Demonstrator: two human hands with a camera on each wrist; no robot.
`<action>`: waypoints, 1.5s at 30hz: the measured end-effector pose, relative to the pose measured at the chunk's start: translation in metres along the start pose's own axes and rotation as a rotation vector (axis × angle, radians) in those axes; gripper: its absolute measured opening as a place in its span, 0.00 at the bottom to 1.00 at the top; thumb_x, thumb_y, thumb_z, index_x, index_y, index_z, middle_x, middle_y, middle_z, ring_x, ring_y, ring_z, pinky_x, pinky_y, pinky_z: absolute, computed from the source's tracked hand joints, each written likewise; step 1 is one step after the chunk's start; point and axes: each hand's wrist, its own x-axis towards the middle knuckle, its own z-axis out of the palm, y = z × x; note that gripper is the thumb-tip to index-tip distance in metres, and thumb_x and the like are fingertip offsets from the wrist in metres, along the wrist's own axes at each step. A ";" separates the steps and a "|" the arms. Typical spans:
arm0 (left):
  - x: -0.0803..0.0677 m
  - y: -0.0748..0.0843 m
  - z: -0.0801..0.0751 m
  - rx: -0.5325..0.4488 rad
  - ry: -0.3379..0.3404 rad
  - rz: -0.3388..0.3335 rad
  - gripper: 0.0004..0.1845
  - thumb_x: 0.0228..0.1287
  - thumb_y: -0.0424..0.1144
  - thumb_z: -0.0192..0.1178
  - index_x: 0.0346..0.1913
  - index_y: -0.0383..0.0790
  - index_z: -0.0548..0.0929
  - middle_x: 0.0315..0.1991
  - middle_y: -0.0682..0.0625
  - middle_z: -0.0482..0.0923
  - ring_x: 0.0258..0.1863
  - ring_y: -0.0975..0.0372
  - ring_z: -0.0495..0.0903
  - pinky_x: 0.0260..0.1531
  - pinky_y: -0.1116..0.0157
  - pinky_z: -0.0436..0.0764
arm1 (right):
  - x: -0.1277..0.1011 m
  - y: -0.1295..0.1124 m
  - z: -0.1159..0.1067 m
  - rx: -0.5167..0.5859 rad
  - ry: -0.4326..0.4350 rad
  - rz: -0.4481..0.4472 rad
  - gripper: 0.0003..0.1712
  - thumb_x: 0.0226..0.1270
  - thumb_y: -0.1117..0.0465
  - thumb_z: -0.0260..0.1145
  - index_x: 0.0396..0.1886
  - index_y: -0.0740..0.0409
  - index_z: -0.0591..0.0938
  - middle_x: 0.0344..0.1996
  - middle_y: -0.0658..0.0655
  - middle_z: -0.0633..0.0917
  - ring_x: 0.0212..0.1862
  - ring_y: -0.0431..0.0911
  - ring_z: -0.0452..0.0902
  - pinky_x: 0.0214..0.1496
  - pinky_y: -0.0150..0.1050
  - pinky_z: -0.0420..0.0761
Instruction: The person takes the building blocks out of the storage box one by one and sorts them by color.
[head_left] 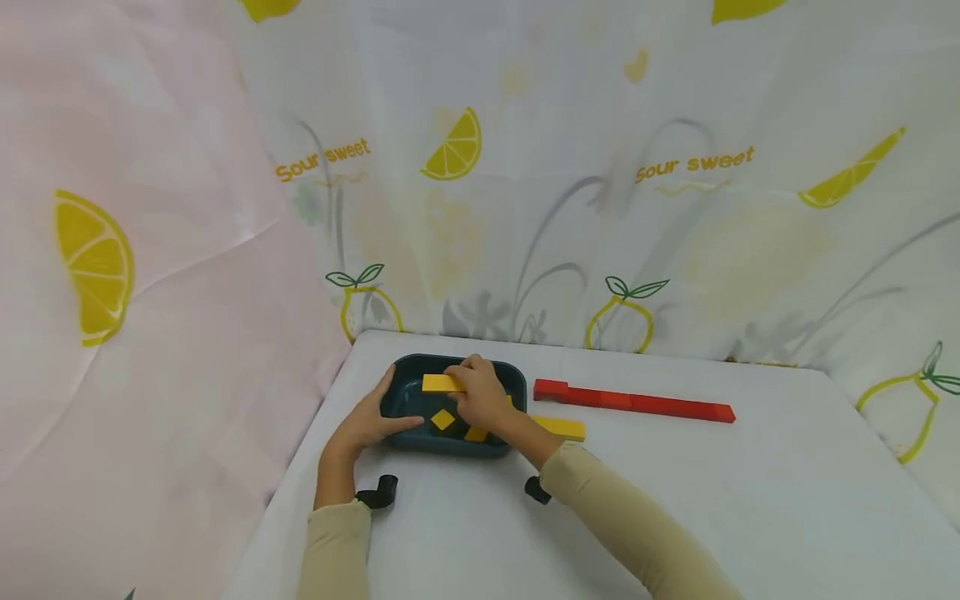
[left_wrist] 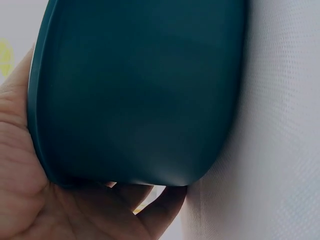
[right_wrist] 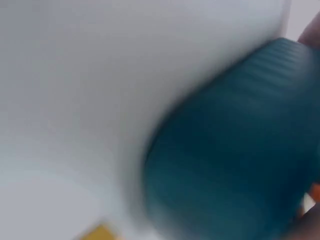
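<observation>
A dark teal rectangular tray [head_left: 450, 447] sits on the white table, and its end wall [left_wrist: 140, 95] fills the left wrist view. My left hand [head_left: 366, 423] holds the tray's left end, with the thumb over the near rim and the fingers along the left side. Over the tray, my right hand [head_left: 482, 398] pinches a long yellow block [head_left: 441, 383] by its right end. Inside the tray lie a yellow block [head_left: 443, 419] standing out as a diamond shape and another yellow block [head_left: 476, 434], partly hidden by the right hand.
Just right of the tray lies a yellow strip of blocks [head_left: 562, 429], partly behind the right forearm. A row of red blocks [head_left: 637, 403] stretches to the right behind it. A lemon-print curtain [head_left: 525, 208] hangs along the table's back edge.
</observation>
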 end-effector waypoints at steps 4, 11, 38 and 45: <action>0.001 -0.002 0.000 0.020 0.010 0.002 0.67 0.47 0.62 0.74 0.80 0.58 0.35 0.81 0.41 0.39 0.78 0.41 0.44 0.72 0.36 0.51 | -0.011 0.013 -0.018 0.073 -0.040 -0.046 0.17 0.68 0.62 0.67 0.55 0.56 0.83 0.49 0.58 0.78 0.51 0.50 0.71 0.56 0.44 0.78; -0.003 -0.002 -0.005 0.066 -0.006 0.024 0.68 0.49 0.61 0.74 0.80 0.56 0.34 0.81 0.40 0.38 0.78 0.39 0.43 0.71 0.35 0.52 | -0.043 0.041 -0.054 0.159 -0.118 0.015 0.16 0.68 0.63 0.67 0.55 0.53 0.83 0.48 0.54 0.76 0.51 0.49 0.69 0.58 0.45 0.77; 0.001 -0.001 -0.004 0.040 -0.009 0.032 0.67 0.50 0.60 0.74 0.80 0.56 0.33 0.81 0.39 0.37 0.78 0.38 0.42 0.71 0.34 0.52 | -0.135 0.148 -0.101 -0.004 -0.080 0.165 0.18 0.62 0.64 0.71 0.53 0.56 0.83 0.46 0.54 0.79 0.48 0.46 0.74 0.54 0.47 0.84; 0.000 0.000 -0.004 0.049 -0.003 0.023 0.67 0.50 0.62 0.73 0.80 0.56 0.33 0.81 0.39 0.38 0.78 0.38 0.42 0.71 0.34 0.52 | -0.153 0.162 -0.102 0.024 -0.067 0.208 0.18 0.61 0.65 0.71 0.52 0.57 0.84 0.45 0.53 0.80 0.48 0.46 0.74 0.55 0.47 0.83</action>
